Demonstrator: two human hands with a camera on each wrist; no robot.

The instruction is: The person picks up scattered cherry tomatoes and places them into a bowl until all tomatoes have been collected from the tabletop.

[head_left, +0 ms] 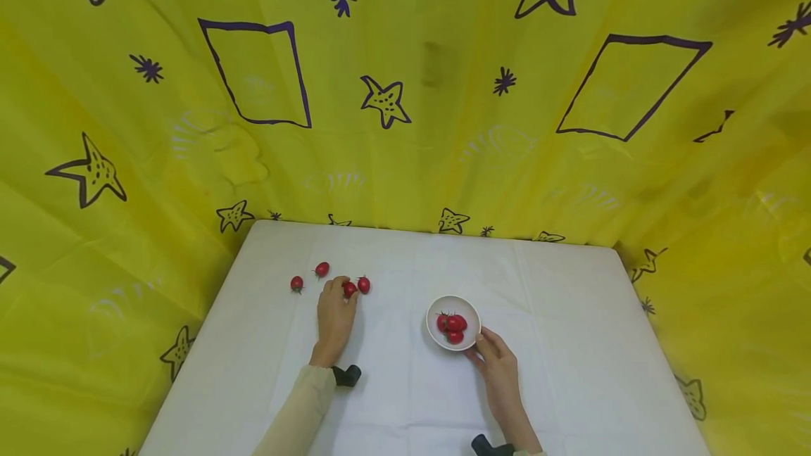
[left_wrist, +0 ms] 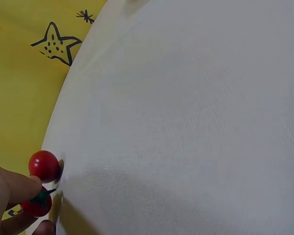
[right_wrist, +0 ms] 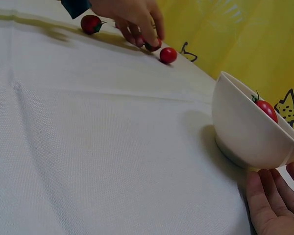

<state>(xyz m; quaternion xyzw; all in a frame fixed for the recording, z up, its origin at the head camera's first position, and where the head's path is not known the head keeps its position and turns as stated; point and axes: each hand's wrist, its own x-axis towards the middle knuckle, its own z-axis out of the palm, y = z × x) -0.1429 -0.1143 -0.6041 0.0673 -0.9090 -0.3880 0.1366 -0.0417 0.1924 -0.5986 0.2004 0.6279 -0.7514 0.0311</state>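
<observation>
Right hand sits closest to the lens in its wrist view, fingers relaxed and nearly straight against the near side of the white bowl; nothing pinched; bowl holds about three cherry tomatoes.
Pinched tomato lies under the left hand's fingertips, on the far left part of the white cloth; thumb and forefinger curl round it, stem just showing in the left wrist view.
Bowl lies to the right of that grip and nearer the body; left hand is far the nearer hand to the loose fruit.
Loose tomatoes: one just beside the fingertips; two more further left; yellow star-print backdrop behind.
</observation>
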